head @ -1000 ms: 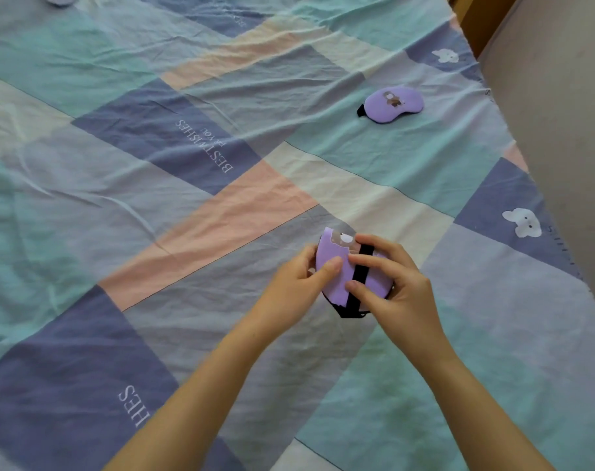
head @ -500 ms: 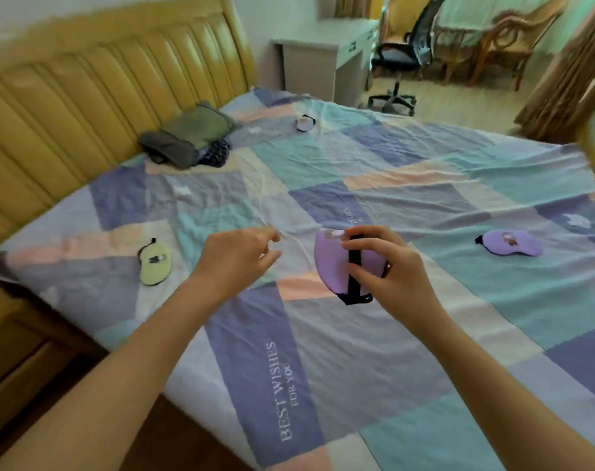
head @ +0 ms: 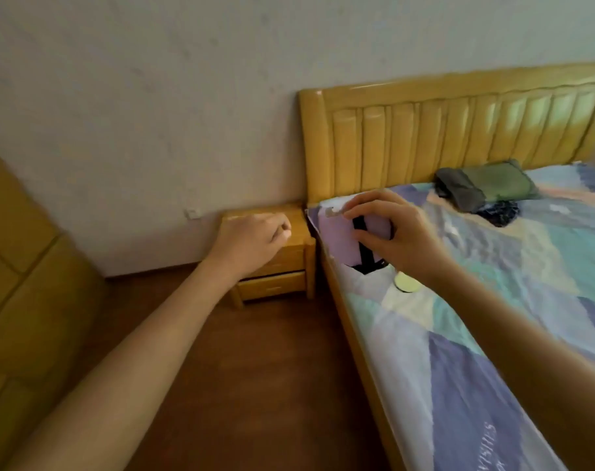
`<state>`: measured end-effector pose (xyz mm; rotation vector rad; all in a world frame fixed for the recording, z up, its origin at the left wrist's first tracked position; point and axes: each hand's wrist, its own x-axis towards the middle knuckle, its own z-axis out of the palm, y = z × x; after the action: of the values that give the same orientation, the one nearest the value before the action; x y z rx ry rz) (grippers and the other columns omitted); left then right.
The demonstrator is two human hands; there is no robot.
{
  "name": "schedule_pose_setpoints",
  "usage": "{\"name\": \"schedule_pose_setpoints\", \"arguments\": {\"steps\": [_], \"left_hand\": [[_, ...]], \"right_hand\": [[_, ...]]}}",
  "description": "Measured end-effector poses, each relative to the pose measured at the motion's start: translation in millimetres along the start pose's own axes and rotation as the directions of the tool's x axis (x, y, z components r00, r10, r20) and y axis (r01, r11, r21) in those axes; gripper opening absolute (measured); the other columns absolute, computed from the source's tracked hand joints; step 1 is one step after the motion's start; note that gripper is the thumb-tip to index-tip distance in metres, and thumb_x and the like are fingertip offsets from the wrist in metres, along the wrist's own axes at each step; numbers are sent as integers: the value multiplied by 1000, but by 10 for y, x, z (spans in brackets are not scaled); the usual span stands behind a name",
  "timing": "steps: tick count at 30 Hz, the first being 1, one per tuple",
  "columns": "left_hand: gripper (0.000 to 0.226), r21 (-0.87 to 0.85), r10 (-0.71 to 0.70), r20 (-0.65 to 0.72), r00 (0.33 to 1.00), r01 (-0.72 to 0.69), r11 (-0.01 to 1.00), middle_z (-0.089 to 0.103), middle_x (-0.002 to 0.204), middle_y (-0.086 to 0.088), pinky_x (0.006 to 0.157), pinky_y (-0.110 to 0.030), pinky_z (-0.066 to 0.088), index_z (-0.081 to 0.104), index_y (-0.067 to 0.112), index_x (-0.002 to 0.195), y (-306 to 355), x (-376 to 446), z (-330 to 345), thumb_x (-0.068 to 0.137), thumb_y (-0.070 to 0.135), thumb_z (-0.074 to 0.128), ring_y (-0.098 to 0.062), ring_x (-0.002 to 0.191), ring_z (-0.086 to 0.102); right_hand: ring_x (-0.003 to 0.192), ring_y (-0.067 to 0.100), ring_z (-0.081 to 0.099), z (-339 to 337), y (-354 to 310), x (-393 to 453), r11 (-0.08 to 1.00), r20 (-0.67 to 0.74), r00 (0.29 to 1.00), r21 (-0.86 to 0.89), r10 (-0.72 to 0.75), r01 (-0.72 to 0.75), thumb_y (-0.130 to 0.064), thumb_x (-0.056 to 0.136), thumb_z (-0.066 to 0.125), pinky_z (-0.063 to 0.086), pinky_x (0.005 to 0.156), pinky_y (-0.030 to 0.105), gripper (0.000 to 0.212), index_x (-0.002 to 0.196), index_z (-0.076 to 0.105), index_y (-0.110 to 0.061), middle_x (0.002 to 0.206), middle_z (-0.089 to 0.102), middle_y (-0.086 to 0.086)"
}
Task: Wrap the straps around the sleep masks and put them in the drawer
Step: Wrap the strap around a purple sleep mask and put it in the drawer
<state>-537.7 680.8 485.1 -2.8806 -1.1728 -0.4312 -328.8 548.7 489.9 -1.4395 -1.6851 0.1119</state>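
My right hand (head: 396, 232) grips a purple sleep mask (head: 340, 241) with its black strap (head: 366, 253) wrapped around the middle, held above the bed's left edge. My left hand (head: 252, 241) is loosely curled and holds nothing, hovering in front of the wooden nightstand (head: 299, 229). The nightstand's lower drawer (head: 272, 287) looks slightly ajar. A pale yellow sleep mask (head: 405, 283) lies on the bed, partly hidden under my right wrist.
The patchwork bedsheet (head: 493, 334) covers a bed with a yellow wooden headboard (head: 459, 137). Folded dark clothes (head: 483, 188) lie near the headboard. A yellow wardrobe (head: 20, 283) stands at the left, with brown floor (head: 238, 385) between it and the bed.
The view has swung left from the bed to the nightstand. My left hand let go of the purple mask and moved toward the nightstand. My right hand still carries the wrapped mask.
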Motion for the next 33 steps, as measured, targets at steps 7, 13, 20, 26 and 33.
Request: {"name": "schedule_pose_setpoints", "arguments": {"steps": [7,13,20,26,33], "left_hand": [[24,125,-259,48,965,251,960,67,109,10,81,-32,42,60,32,111,-1681,-50,-149,95,40,43,-18,103,61],[24,123,-295,84,952,284,951,69,105,11,77,-29,48,62,30,110,-2497,465,368,95,39,46,-15,97,64],[25,77,-361,263,895,353,932,69,101,9,77,-34,51,60,31,109,-3029,1532,1858,96,43,42,-13,92,64],[31,-78,-420,487,766,517,853,67,106,10,74,-32,39,56,30,115,-3463,2574,3577,95,48,41,-17,100,62],[38,-274,-483,700,526,822,499,66,102,14,79,-33,40,54,28,119,-3922,3017,5519,85,44,62,-11,98,61]], "right_hand": [[106,5,57,1543,-203,1239,974,144,976,183,-162,134,-1,78,71,44,91,14,23,99,71,-10,112,62,-1],[110,6,57,2327,339,1992,953,220,961,287,-169,101,-2,79,70,47,97,25,20,98,71,-10,112,62,-2],[109,10,58,3193,1943,2785,948,382,922,312,-65,-62,-1,80,70,50,96,34,19,96,71,-10,111,63,-2],[110,10,58,3999,3643,3235,935,518,847,228,120,-272,-3,81,69,49,97,33,19,98,70,-12,113,63,-1],[106,6,60,4894,5046,3066,886,584,748,102,314,-452,-1,80,69,50,94,29,23,97,69,-15,107,66,-2]]}}
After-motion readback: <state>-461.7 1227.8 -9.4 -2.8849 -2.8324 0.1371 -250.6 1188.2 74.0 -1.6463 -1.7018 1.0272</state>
